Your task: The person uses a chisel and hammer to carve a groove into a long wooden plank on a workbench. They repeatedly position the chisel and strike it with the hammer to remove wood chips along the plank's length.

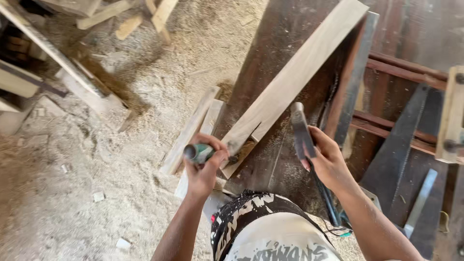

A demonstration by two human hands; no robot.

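Floor [96,193]: thick pale sawdust and shavings, small wood chips scattered. Offcut battens [140,17] piled near the floor's far edge. Leaning boards and frame pieces [43,58] at far left. Counter [285,38]: dark, worn planks, dusted with sawdust. Light: soft daylight, even.

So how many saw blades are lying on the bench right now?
2: a large dark saw blade on the bench right of the right hand, and a narrow pale blade beside it near the edge. Others may be hidden.

chisel [200,153] blade hidden behind left hand [205,166], hammer [300,129] head blurred
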